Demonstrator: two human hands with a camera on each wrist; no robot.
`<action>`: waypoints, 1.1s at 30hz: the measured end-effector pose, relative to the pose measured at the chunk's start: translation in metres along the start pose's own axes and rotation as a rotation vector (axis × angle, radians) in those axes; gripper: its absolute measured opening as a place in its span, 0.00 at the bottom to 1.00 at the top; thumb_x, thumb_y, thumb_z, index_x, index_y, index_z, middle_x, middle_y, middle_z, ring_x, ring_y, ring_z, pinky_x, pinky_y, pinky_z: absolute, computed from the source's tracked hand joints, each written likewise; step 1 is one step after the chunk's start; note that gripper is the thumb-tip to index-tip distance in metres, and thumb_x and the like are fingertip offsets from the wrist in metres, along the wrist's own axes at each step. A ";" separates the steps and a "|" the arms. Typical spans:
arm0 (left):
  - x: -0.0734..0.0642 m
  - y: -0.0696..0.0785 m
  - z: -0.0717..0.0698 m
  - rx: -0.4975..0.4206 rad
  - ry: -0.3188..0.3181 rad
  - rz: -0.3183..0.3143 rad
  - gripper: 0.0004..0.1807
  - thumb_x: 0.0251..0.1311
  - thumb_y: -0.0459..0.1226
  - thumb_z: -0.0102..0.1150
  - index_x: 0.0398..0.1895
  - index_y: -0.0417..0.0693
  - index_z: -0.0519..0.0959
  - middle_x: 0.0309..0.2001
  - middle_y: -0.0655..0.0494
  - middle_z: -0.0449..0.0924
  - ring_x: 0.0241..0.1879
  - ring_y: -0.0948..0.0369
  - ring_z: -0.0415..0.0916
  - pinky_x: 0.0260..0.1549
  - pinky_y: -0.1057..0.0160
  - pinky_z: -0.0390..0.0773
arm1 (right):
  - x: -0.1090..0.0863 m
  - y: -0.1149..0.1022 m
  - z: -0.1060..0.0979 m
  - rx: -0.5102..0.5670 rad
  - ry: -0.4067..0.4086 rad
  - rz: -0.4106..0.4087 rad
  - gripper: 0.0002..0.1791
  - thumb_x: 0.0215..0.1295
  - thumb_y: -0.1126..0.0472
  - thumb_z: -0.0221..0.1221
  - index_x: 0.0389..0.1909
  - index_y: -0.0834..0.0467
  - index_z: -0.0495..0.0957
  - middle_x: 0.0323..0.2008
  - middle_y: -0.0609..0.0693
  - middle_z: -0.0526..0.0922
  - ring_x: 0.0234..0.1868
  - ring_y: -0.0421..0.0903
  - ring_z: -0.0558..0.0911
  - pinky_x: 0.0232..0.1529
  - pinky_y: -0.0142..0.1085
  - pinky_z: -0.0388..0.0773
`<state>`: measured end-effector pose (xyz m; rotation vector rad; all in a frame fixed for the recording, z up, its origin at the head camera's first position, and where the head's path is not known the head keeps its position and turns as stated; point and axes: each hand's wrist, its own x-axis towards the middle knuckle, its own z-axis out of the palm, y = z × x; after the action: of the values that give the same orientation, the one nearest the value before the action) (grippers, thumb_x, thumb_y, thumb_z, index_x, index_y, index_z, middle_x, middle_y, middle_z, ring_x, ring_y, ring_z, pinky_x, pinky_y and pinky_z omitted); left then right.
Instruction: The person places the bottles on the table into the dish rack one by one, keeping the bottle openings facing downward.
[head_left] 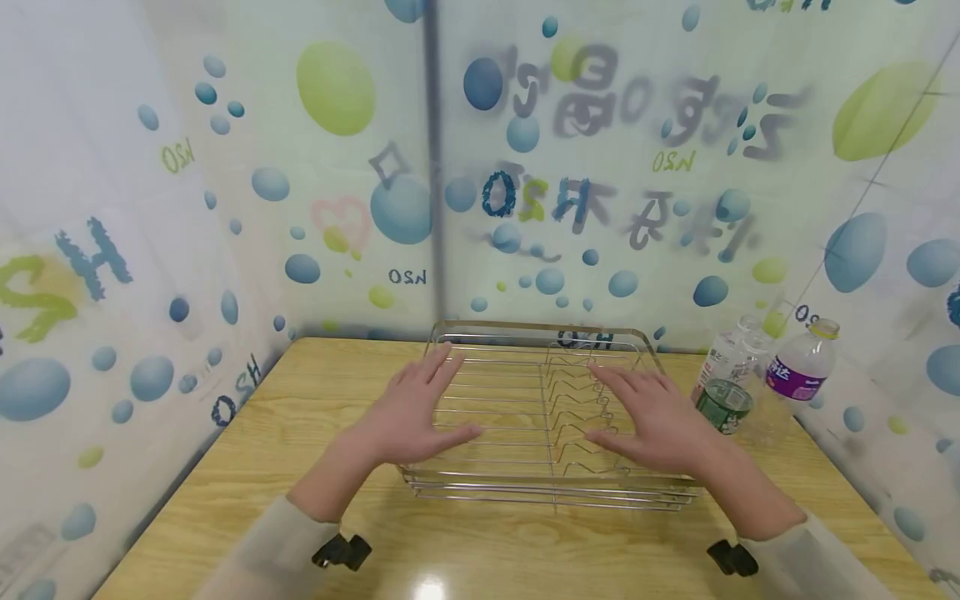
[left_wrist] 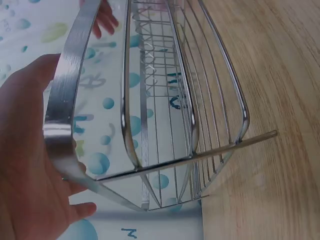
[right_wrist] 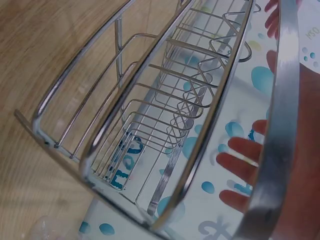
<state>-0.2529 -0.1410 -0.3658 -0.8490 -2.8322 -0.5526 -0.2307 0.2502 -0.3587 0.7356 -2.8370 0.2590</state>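
Okay so, the wire rack [head_left: 545, 408] sits right beneath left hand [head_left: 420, 412] and right hand [head_left: 660, 417], long axis running from one to the other, neither clearly nearer; both spread wide, gripping nothing.

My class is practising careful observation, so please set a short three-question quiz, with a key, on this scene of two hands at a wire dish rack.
1. In the head view, which side of the wire dish rack has the zigzag wires, left or right?
2. True or false: the left hand is clenched into a fist.
3. What colour is the label on the rightmost bottle? A) orange B) purple C) black

Key:
1. Right.
2. False; its fingers are extended.
3. B.
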 end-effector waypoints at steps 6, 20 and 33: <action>-0.013 -0.022 -0.006 -0.179 0.102 -0.019 0.50 0.72 0.58 0.68 0.89 0.50 0.58 0.87 0.41 0.56 0.84 0.37 0.57 0.77 0.29 0.69 | -0.008 0.004 -0.005 0.053 0.079 -0.006 0.37 0.78 0.41 0.65 0.81 0.50 0.70 0.72 0.57 0.82 0.68 0.62 0.84 0.70 0.71 0.76; -0.041 -0.065 0.013 -0.468 0.039 -0.083 0.35 0.80 0.50 0.62 0.84 0.50 0.67 0.77 0.41 0.64 0.70 0.42 0.73 0.63 0.40 0.84 | -0.030 0.020 -0.019 0.118 0.161 0.033 0.30 0.78 0.52 0.67 0.76 0.54 0.75 0.58 0.54 0.90 0.53 0.54 0.91 0.49 0.57 0.90; -0.042 -0.071 0.020 -0.661 -0.010 -0.122 0.34 0.79 0.43 0.65 0.82 0.48 0.67 0.68 0.40 0.77 0.54 0.53 0.83 0.50 0.64 0.86 | -0.051 0.047 -0.022 0.233 0.417 -0.002 0.26 0.68 0.69 0.72 0.66 0.58 0.82 0.49 0.53 0.92 0.46 0.36 0.88 0.48 0.21 0.81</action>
<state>-0.2573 -0.2096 -0.4160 -0.7505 -2.7302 -1.5531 -0.2073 0.3184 -0.3552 0.6377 -2.4332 0.6674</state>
